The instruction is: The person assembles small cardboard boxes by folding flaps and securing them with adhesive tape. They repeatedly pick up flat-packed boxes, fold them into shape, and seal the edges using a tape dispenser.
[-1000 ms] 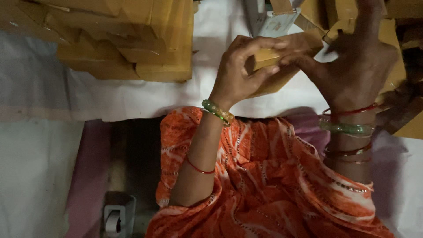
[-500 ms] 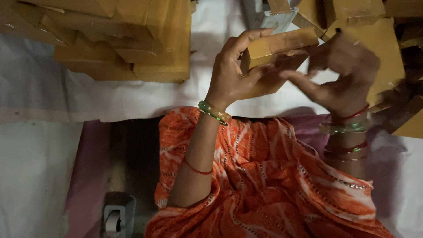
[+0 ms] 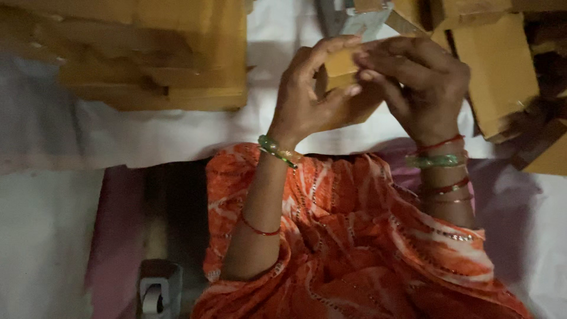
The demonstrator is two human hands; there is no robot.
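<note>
While both hands meet over the white-covered surface (image 3: 177, 133), a small tan cardboard box (image 3: 342, 71) sits between them, raised above the cloth near the top middle of the view. The left hand (image 3: 307, 97) curls round the box's left side, its fingers (image 3: 331, 50) arched over the top edge and its thumb pressed against the front face. The right hand (image 3: 419, 85) closes in from the other side, its fingers (image 3: 384, 65) pinching the box's right end, so much of the box is hidden behind knuckles.

One stack of flat tan cardboard pieces (image 3: 147, 53) lies well to the left on the surface; how many pieces it holds cannot be told. One larger folded carton (image 3: 499, 71) lies just right of the right hand, with darker cardboard scraps (image 3: 546, 147) beyond it. One grey metal tool (image 3: 354, 18) lies at the top edge, behind the hands. One tape dispenser (image 3: 156, 292) stands at the lower left, beside the orange patterned cloth (image 3: 366, 248) across the lap. One green bangle (image 3: 277, 149) rings the left wrist; the right wrist carries one green bangle (image 3: 434, 160) among several thin red ones.
</note>
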